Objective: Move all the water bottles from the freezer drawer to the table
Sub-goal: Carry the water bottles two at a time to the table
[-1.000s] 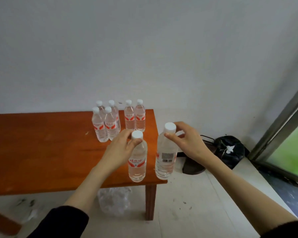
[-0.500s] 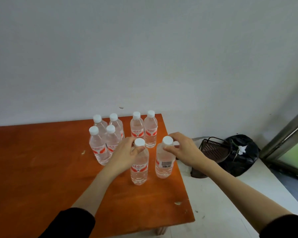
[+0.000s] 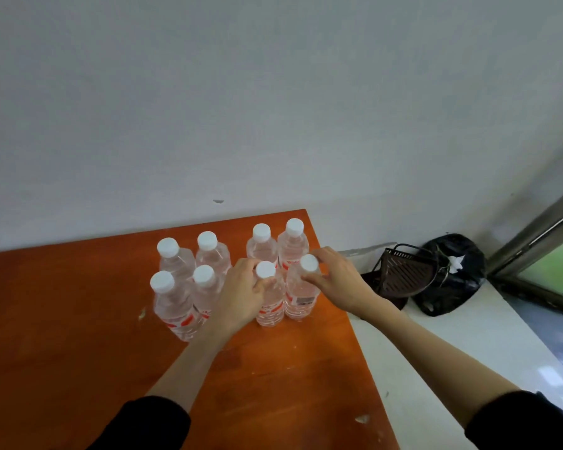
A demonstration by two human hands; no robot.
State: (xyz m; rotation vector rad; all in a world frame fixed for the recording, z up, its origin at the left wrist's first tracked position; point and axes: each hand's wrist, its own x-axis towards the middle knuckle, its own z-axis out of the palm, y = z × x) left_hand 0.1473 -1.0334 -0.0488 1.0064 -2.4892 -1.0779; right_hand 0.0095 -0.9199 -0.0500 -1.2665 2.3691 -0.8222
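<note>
The left hand [image 3: 242, 295] pinches the neck of one water bottle [image 3: 268, 306], the right hand [image 3: 333, 284] another bottle [image 3: 301, 295] beside it; both stand on the table [image 3: 78, 352], six bottles [image 3: 208, 254] just beyond the fingers. Placing step; next, I think, release without tipping.

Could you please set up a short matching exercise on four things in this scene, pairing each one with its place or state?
Things:
1. left hand
2. right hand
3. black bag
4. table

Places or states:
A. on the floor beside the dark basket
B. grips the bottle with the barcode near its cap
C. bears eight upright bottles
D. grips the bottle with the red label near its cap

Pairs: 1-D, 2-B, 3-A, 4-C
</note>
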